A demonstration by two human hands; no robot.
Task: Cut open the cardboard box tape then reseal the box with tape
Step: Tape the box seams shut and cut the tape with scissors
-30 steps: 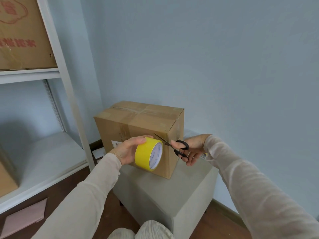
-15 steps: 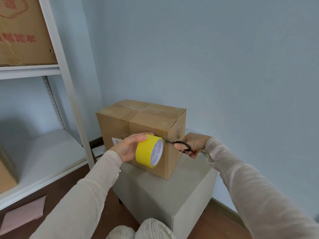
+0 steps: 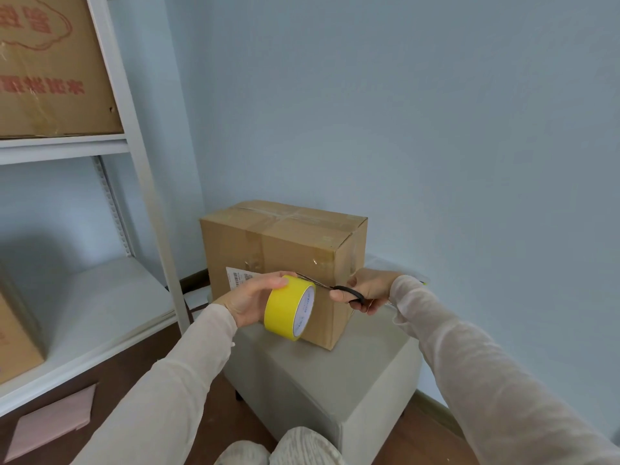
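Your left hand (image 3: 250,300) gripped the yellow tape roll (image 3: 288,310) before the box (image 3: 285,250); at its three o'clock, your right hand (image 3: 372,288) pinched the scissors (image 3: 349,292).

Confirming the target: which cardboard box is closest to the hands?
The box on the grey stool, just behind the left hand and right hand; the red-printed box and left-edge box sit on shelves.

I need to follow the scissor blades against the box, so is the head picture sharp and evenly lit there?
Head view: soft, even light, no harsh glare on the cardboard box; the scissors blades read thin but distinct beside the yellow tape roll; the label print is too blurred to read; wide-angle bend tilts the shelf upright and stretches the sleeves.
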